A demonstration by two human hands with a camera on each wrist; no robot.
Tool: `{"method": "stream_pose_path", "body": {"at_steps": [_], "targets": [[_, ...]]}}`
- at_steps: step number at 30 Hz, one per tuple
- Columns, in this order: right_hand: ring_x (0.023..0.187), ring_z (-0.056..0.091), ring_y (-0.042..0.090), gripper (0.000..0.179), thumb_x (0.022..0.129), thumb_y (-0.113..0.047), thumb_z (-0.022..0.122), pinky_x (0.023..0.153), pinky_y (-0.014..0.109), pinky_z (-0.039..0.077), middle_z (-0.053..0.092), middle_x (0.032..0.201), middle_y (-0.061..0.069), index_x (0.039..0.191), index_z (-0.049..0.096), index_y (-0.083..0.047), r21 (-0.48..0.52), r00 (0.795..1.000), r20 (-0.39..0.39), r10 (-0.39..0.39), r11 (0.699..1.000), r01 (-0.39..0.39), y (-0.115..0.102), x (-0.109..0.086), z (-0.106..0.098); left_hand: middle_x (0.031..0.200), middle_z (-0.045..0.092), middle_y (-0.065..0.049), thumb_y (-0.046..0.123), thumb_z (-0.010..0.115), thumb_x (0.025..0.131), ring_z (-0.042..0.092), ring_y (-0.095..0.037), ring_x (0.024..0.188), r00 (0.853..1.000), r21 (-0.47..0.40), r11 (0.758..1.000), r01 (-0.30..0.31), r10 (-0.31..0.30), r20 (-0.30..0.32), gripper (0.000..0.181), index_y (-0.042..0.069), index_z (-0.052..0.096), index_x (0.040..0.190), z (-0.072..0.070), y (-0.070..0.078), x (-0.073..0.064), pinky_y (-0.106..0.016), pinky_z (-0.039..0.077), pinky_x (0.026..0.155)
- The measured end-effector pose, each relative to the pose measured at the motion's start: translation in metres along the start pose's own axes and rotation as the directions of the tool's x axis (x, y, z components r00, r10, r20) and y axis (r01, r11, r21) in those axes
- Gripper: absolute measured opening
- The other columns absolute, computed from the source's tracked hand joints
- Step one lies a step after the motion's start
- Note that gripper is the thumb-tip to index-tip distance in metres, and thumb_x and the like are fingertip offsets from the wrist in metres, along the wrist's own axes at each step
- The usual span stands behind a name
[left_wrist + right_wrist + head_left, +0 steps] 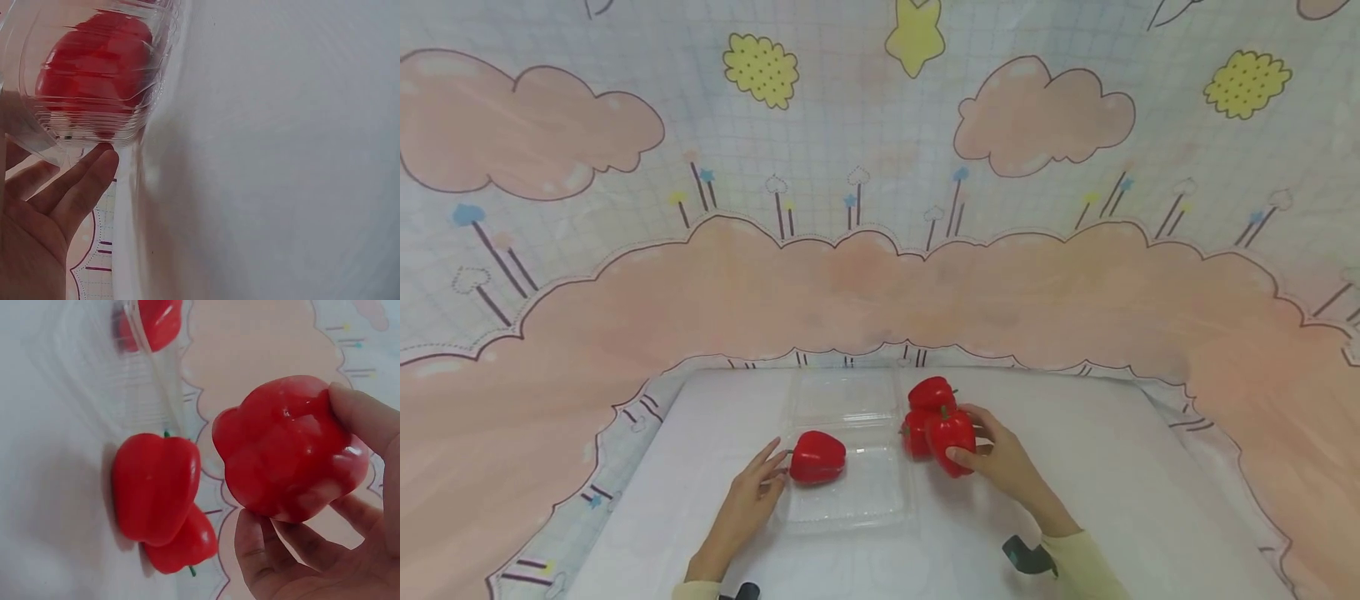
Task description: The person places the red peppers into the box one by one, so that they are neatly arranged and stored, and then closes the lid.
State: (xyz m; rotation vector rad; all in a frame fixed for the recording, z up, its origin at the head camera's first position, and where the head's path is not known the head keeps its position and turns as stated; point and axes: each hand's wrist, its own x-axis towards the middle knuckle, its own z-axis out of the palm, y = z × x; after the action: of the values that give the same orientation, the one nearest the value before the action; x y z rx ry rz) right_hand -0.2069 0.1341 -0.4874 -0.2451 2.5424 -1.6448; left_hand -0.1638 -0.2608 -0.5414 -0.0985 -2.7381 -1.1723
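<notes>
Presently, one pepper [952, 443] is gripped by right hand [1004, 460], best kept steady, with container [853, 500] against extended fingers of left hand [748, 493].

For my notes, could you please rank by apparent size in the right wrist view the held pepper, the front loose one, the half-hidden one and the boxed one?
1. Held pepper, seemingly nearest the camera
2. Front loose pepper
Unranked: half-hidden pepper and boxed pepper; neither shows whole.
</notes>
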Motion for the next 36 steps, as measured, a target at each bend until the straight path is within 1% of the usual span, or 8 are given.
{"method": "stream_pose_path", "body": {"at_steps": [6, 12, 16, 20, 23, 26, 32, 36], "targets": [[0.118, 0.057, 0.030, 0.076, 0.077, -0.031, 0.083, 0.078, 0.035, 0.063, 0.054, 0.139, 0.008, 0.143, 0.044, -0.025, 0.018, 0.999, 0.008, -0.036, 0.999, 0.036, -0.005, -0.002, 0.004, 0.154, 0.042, -0.014, 0.008, 0.061, 0.094, 0.067, -0.031, 0.113, 1.000, 0.007, 1.000, 0.017, -0.017, 0.017, 0.045, 0.004, 0.055, 0.138, 0.002, -0.003, -0.001, -0.032, 0.060, 0.088], [0.118, 0.056, 0.030, 0.077, 0.076, -0.031, 0.083, 0.078, 0.034, 0.063, 0.054, 0.138, 0.010, 0.142, 0.045, -0.025, 0.026, 0.998, 0.011, -0.059, 0.998, 0.059, -0.012, -0.002, 0.010, 0.153, 0.044, -0.014, 0.008, 0.062, 0.094, 0.068, -0.031, 0.112, 1.000, -0.013, 1.000, 0.004, -0.004, 0.011, 0.045, 0.004, 0.055, 0.138, 0.000, -0.003, 0.000, -0.032, 0.060, 0.087], [0.119, 0.056, 0.030, 0.075, 0.076, -0.029, 0.083, 0.079, 0.035, 0.063, 0.054, 0.138, 0.010, 0.141, 0.046, -0.024, 0.033, 0.997, 0.011, -0.076, 0.997, 0.076, -0.018, -0.001, 0.014, 0.154, 0.042, -0.013, 0.008, 0.061, 0.094, 0.068, -0.031, 0.113, 1.000, -0.001, 1.000, 0.009, -0.009, 0.024, 0.045, 0.004, 0.055, 0.139, -0.001, -0.002, 0.001, -0.032, 0.060, 0.088], [0.118, 0.056, 0.029, 0.075, 0.074, -0.028, 0.085, 0.080, 0.036, 0.063, 0.055, 0.136, 0.008, 0.139, 0.048, -0.026, 0.057, 0.997, 0.014, -0.075, 0.996, 0.074, -0.022, 0.002, 0.021, 0.154, 0.042, -0.013, 0.006, 0.062, 0.093, 0.067, -0.031, 0.114, 1.000, -0.010, 1.000, 0.007, -0.007, 0.016, 0.045, 0.004, 0.056, 0.138, -0.003, -0.001, 0.002, -0.032, 0.060, 0.088], [0.118, 0.055, 0.029, 0.074, 0.073, -0.027, 0.086, 0.081, 0.037, 0.063, 0.056, 0.135, 0.006, 0.138, 0.049, -0.027, 0.084, 0.997, 0.017, -0.071, 0.994, 0.069, -0.024, 0.005, 0.027, 0.154, 0.042, -0.014, 0.005, 0.062, 0.093, 0.068, -0.032, 0.112, 1.000, -0.010, 1.000, -0.012, 0.012, 0.006, 0.044, 0.003, 0.056, 0.137, -0.003, -0.001, 0.002, -0.033, 0.061, 0.086], [0.119, 0.054, 0.028, 0.073, 0.074, -0.025, 0.085, 0.081, 0.038, 0.063, 0.056, 0.134, 0.006, 0.138, 0.050, -0.026, 0.114, 0.998, 0.021, -0.067, 0.991, 0.065, -0.027, 0.006, 0.033, 0.153, 0.044, -0.015, 0.005, 0.062, 0.092, 0.068, -0.032, 0.110, 1.000, -0.010, 1.000, -0.015, 0.015, 0.003, 0.044, 0.003, 0.057, 0.136, -0.002, -0.002, 0.002, -0.032, 0.061, 0.085], [0.123, 0.053, 0.032, 0.073, 0.074, -0.023, 0.085, 0.084, 0.044, 0.062, 0.054, 0.136, 0.008, 0.138, 0.050, -0.024, 0.174, 0.997, 0.032, -0.074, 0.982, 0.068, -0.039, 0.010, 0.045, 0.154, 0.043, -0.013, 0.006, 0.062, 0.093, 0.067, -0.031, 0.114, 1.000, -0.010, 1.000, 0.012, -0.011, 0.011, 0.045, 0.003, 0.055, 0.138, -0.001, -0.002, 0.002, -0.033, 0.060, 0.088], [0.126, 0.051, 0.033, 0.075, 0.073, -0.025, 0.086, 0.087, 0.044, 0.062, 0.053, 0.137, 0.007, 0.138, 0.048, -0.024, 0.188, 0.995, 0.055, -0.078, 0.980, 0.066, -0.042, 0.013, 0.053, 0.155, 0.041, -0.013, 0.007, 0.062, 0.093, 0.066, -0.031, 0.115, 1.000, 0.005, 1.000, 0.022, -0.022, 0.013, 0.045, 0.003, 0.055, 0.138, 0.000, -0.001, 0.002, -0.033, 0.059, 0.089]]}}
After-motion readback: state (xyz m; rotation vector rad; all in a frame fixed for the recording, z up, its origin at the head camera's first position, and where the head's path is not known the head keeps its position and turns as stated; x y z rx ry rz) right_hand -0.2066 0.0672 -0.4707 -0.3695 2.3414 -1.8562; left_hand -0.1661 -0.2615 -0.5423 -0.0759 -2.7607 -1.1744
